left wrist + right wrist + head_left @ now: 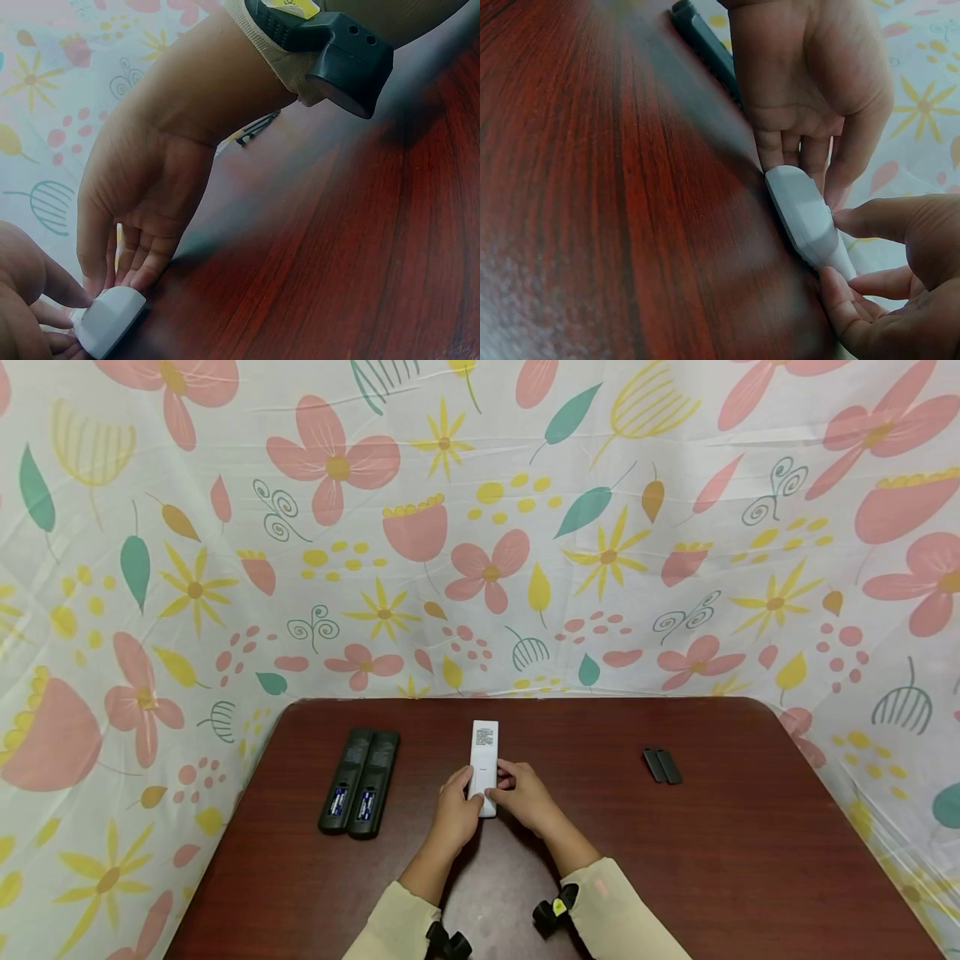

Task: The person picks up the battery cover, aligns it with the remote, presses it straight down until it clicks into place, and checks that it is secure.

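A white remote control (483, 752) lies back side up on the table, its printed label towards the far end. My left hand (456, 814) grips its left edge, fingers along the side and thumb on the near part of the back. From the other side my right hand (527, 795) holds the right edge, its thumb also on the near part. In the left wrist view the rounded near end of the white remote (112, 319) shows between both hands. The right wrist view shows the remote (806, 210) low against the tabletop; its underside is hidden.
Two black remotes (382, 777) lie side by side at the left, blue batteries visible in their open compartments. Two small black covers (662, 766) lie at the right on the brown wooden table (712, 860). A flower-patterned cloth (487, 635) hangs behind the table.
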Available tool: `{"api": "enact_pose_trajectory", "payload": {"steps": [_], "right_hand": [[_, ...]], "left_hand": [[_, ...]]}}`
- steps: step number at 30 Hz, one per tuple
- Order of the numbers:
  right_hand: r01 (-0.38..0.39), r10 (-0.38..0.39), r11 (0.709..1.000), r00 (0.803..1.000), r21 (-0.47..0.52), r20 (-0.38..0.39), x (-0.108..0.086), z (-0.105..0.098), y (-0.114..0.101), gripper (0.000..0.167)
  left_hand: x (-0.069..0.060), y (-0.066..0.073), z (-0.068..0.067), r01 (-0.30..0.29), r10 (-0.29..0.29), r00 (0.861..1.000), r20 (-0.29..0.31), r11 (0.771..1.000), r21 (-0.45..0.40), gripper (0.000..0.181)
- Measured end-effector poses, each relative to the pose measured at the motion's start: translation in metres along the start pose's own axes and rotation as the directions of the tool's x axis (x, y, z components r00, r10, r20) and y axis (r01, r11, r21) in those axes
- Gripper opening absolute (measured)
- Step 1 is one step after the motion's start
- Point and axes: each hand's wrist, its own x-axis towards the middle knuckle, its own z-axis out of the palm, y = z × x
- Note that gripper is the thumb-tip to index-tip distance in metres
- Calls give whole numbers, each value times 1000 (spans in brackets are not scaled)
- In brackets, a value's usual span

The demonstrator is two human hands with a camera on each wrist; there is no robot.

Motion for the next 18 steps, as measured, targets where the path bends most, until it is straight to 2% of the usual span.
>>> {"api": "enact_pose_trajectory", "payload": {"steps": [4,11,18], "right_hand": [[3,-3,1000,1000,8,3,0,0,1,65],[3,-3,1000,1000,16,-4,1,-1,3,62],[5,-4,999,1000,50,-31,0,0,2,60]], "left_hand": [[0,1,0,7,-7,1000,-7,1000,-9,55],[1,-1,-2,56,-56,998,2,990,-133,55],[-1,1,-6,44,-53,997,-49,984,-174,53]]}}
